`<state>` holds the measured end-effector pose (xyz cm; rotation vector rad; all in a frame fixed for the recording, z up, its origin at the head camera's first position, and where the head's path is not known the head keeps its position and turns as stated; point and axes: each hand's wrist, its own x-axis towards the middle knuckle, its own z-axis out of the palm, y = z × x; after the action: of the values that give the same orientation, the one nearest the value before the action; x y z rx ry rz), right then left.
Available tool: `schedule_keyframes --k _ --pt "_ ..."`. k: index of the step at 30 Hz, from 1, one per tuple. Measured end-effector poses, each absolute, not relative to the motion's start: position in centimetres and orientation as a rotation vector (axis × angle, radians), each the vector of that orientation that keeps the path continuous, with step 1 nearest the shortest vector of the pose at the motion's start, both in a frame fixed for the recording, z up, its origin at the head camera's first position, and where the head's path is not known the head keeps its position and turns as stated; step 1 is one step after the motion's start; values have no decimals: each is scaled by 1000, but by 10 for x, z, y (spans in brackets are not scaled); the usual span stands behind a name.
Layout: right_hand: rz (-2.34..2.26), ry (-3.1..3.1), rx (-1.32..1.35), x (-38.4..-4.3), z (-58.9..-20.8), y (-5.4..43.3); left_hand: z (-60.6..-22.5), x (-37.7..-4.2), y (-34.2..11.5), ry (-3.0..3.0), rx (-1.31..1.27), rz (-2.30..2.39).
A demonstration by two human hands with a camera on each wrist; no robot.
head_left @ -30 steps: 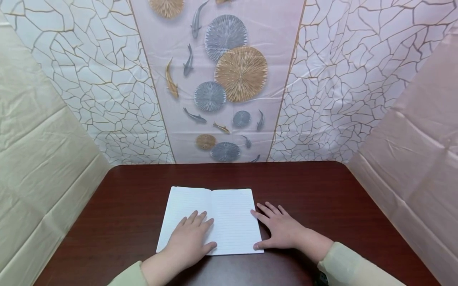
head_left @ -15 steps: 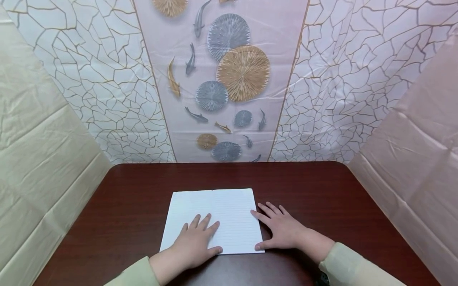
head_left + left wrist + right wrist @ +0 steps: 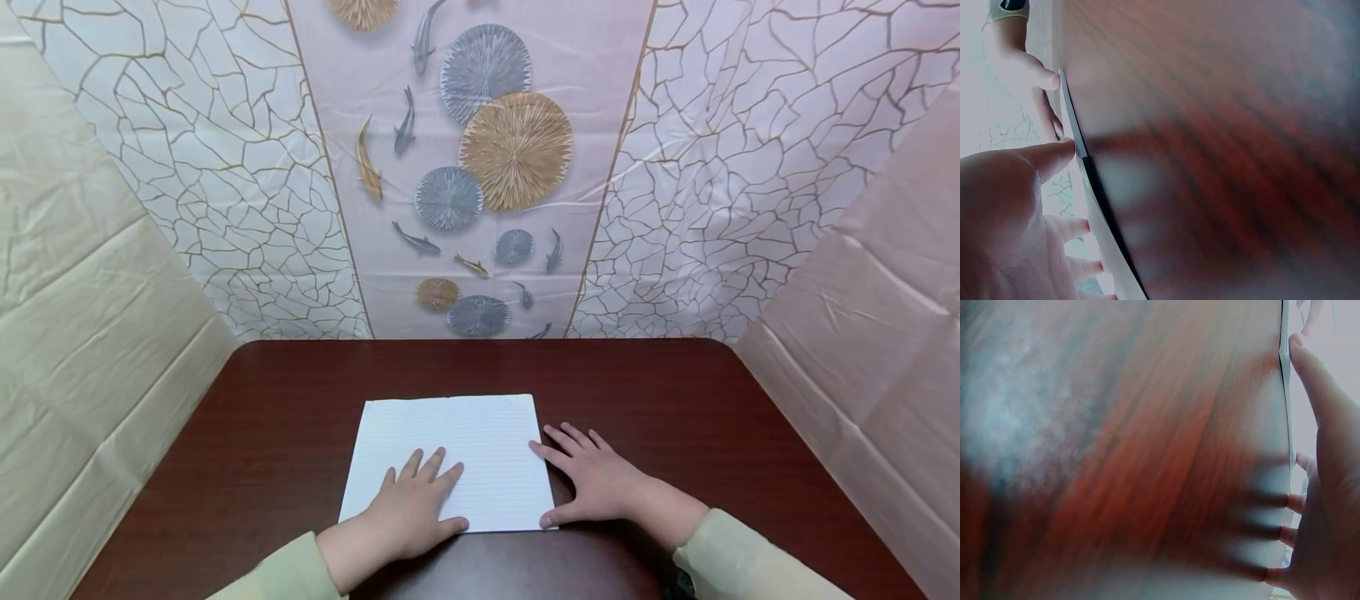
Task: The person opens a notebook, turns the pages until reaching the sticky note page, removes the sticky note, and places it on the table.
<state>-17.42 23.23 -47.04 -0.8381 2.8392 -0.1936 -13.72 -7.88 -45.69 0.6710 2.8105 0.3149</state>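
An open notebook (image 3: 491,467) with lined white pages lies on the dark wooden table. My left hand (image 3: 408,512) rests with spread fingers on its left page, the thumb near the lower edge by the fold. In the left wrist view the left fingertips (image 3: 1079,228) press on the page, and the notebook's edge (image 3: 1075,122) shows thin. At the right edge my right hand (image 3: 600,483) lies spread, thumb and index fingertip on the page margin, other fingers on the table. The right wrist view shows the right thumb (image 3: 1310,372) at the notebook's edge.
The reddish-brown table (image 3: 637,392) has rounded far corners. A patterned cloth backdrop (image 3: 480,167) stands behind it, with plain pale cloth walls at the left (image 3: 105,350) and right (image 3: 862,333). A dark band shows under the right sleeve (image 3: 720,542).
My left hand has shifted slightly right over the left page, which now lies flatter, its far left corner lower in view. The right hand stays at the right edge. The head view has shifted slightly.
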Motion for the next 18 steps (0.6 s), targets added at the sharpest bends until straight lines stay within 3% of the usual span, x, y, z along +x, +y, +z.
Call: schedule_keyframes --k 18 --pt "-213 2871 -799 -178 -471 227 -453 -138 -78 2816 665 329"
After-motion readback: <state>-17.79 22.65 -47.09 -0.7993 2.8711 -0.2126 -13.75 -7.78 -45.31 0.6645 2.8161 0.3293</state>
